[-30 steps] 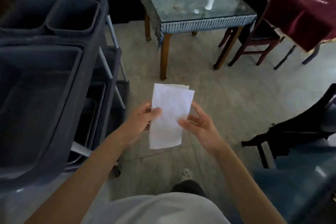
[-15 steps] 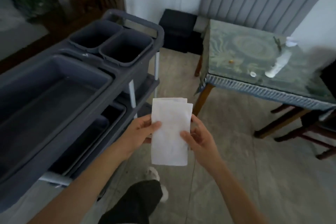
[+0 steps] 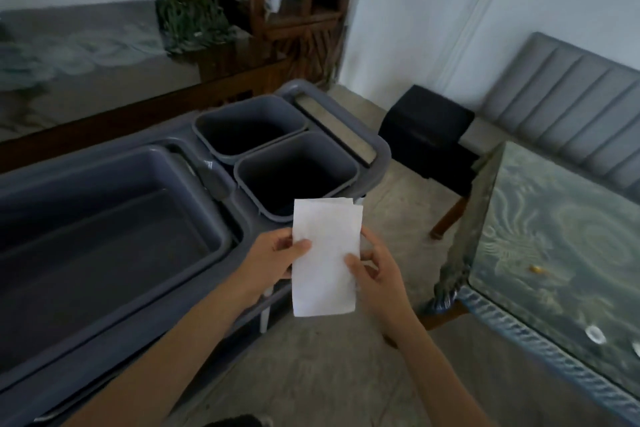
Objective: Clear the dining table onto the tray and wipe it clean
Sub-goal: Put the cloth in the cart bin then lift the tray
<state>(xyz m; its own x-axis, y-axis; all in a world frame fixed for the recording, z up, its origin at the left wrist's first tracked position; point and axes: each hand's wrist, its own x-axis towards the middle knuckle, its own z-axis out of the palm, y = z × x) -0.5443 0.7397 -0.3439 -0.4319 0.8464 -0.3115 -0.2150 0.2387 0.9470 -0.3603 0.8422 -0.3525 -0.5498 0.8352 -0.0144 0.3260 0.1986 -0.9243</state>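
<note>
1. Both hands are holding a folded white cloth [image 3: 325, 258] upright over the floor, between the cart [image 3: 221, 184] and the counter [image 3: 540, 246].
2. The left hand [image 3: 273, 262] is pinching the cloth's left edge, thumb on its front.
3. The right hand [image 3: 375, 274] is gripping the right edge, thumb on the front too.
4. A yellow crumb [image 3: 536, 269] is lying on the counter, and a white cap [image 3: 595, 334] is sitting near its front edge.
5. The cart's tub [image 3: 104, 218] and two bins [image 3: 277, 149] are standing open.
</note>
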